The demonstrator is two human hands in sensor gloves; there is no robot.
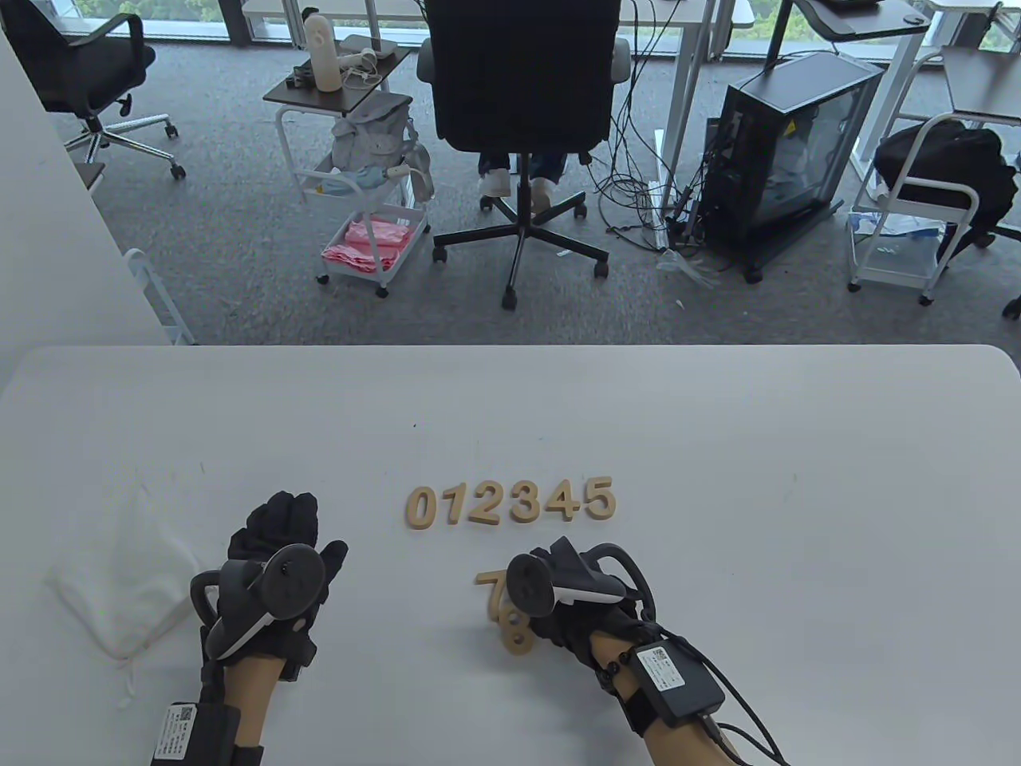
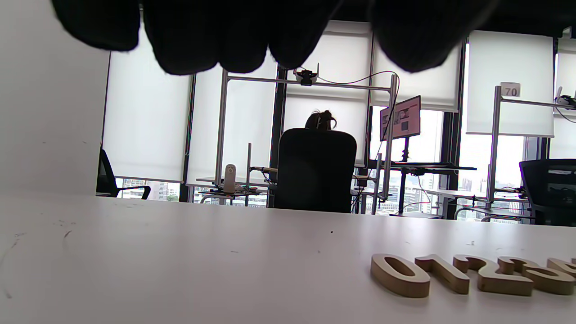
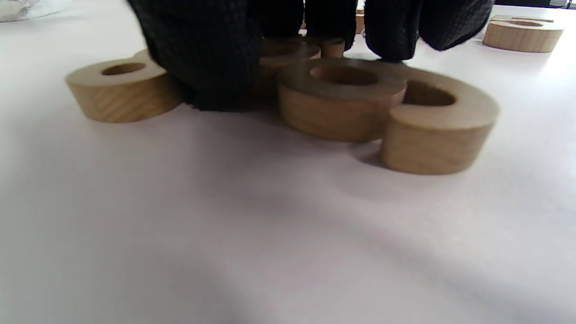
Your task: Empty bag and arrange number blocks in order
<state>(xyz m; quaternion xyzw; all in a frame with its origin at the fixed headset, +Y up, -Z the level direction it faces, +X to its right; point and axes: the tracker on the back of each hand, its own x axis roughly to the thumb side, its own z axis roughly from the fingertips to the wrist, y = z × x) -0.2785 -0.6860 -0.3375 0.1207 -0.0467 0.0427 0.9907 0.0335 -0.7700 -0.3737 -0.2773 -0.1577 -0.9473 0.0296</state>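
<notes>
Six wooden number blocks, 0 to 5 (image 1: 510,504), are sitting in a row at the centre of the white table (image 1: 718,447). Just below them, the right hand (image 1: 570,610) is reaching down over loose blocks, a 7 (image 1: 492,589) and an 8 (image 1: 517,630); its fingertips (image 3: 207,67) are touching them, but I cannot tell whether the grip is pinching any. The left hand (image 1: 275,558) is lying flat, fingers spread, at lower left. The limp white bag (image 1: 128,578) is lying beside it, near the left edge.
</notes>
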